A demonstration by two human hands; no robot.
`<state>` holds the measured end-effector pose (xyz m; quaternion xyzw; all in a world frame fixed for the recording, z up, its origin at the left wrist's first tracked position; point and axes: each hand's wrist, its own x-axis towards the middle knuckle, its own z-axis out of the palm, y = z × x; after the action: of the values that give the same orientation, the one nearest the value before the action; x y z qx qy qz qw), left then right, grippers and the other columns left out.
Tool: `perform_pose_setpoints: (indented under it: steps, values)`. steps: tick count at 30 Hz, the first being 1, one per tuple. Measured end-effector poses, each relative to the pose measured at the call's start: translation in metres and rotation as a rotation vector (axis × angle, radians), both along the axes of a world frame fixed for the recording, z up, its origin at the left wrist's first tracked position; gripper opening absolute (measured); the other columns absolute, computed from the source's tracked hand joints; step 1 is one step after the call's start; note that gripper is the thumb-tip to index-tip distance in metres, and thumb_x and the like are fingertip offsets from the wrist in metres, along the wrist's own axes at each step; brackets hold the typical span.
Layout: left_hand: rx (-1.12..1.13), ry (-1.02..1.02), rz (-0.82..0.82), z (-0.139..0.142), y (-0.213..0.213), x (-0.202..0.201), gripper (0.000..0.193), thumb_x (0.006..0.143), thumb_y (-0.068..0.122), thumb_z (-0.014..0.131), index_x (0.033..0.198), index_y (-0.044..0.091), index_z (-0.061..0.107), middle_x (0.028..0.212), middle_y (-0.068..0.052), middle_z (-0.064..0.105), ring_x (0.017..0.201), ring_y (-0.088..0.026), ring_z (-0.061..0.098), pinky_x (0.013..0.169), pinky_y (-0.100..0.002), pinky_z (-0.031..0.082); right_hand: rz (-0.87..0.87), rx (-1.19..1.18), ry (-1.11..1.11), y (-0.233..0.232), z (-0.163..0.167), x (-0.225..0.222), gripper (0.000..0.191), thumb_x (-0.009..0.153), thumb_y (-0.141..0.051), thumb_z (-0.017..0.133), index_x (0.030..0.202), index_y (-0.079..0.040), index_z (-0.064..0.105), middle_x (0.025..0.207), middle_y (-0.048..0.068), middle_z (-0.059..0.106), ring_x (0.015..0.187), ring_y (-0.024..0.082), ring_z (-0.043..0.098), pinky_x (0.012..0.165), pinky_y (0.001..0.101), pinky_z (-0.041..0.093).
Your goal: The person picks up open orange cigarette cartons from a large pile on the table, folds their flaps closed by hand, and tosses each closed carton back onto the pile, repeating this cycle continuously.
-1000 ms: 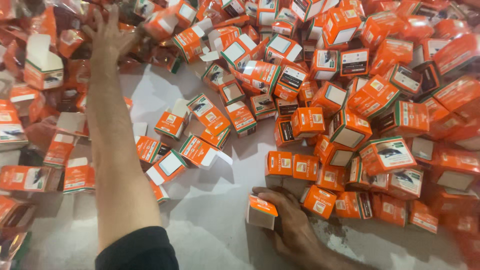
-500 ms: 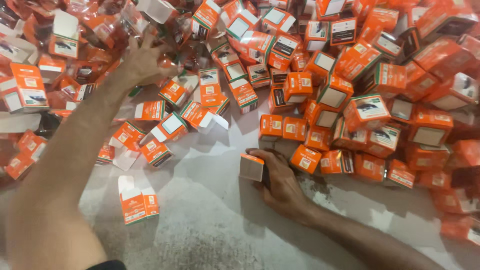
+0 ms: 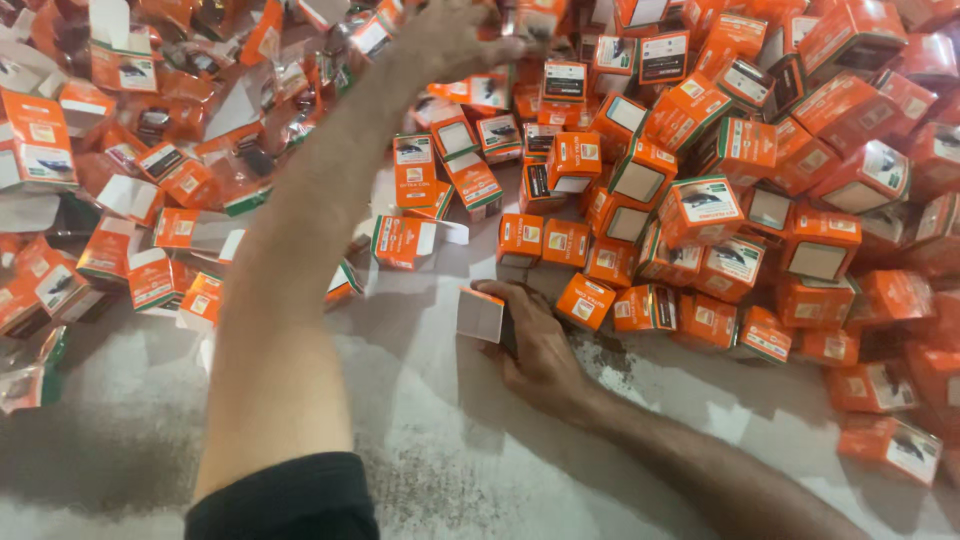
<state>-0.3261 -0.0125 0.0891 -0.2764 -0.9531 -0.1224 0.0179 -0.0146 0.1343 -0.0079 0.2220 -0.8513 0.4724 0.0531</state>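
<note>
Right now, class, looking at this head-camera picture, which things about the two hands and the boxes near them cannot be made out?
- Left hand: motion-blurred at the top edge, so whether its grip closes on a box is unclear.
- Right hand: its fingertips are hidden behind the small box it holds.
- Small box: its contents cannot be seen.
- Heap of orange boxes: cut off by the top and right edges.

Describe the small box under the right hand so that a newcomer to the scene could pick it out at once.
Below the heap of orange cartons lies bare grey floor. There the right hand grips one small box, showing a plain pale face, apart from its neighbours.
</note>
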Motion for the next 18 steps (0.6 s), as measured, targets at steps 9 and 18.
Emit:
perform_pose_setpoints:
  steps: [9, 18]
  values:
    - [-0.133, -0.242, 0.006, -0.003, -0.094, 0.076, 0.08, 0.087, 0.064, 0.055, 0.151, 0.016, 0.045, 0.153, -0.015, 0.047, 0.14, -0.039, 0.04, 0.117, -0.055, 0.032, 0.005, 0.004, 0.034, -0.001, -0.005, -0.002, 0.06, 0.082, -0.003, 0.075, 0.135, -0.007, 0.048, 0.122, 0.018, 0.065, 0.119, 0.041, 0.06, 0.1, 0.0481, 0.046]
    - [0.172, 0.383, 0.28, -0.028, -0.213, 0.352, 0.091, 0.089, 0.053, 0.073, 0.151, -0.004, 0.038, 0.153, -0.028, 0.04, 0.148, -0.047, 0.032, 0.121, -0.061, 0.026, 0.079, -0.105, -0.006, -0.002, -0.009, 0.0, 0.055, 0.092, -0.015, 0.071, 0.138, -0.004, 0.043, 0.123, 0.018, 0.063, 0.118, 0.038, 0.064, 0.098, 0.044, 0.051]
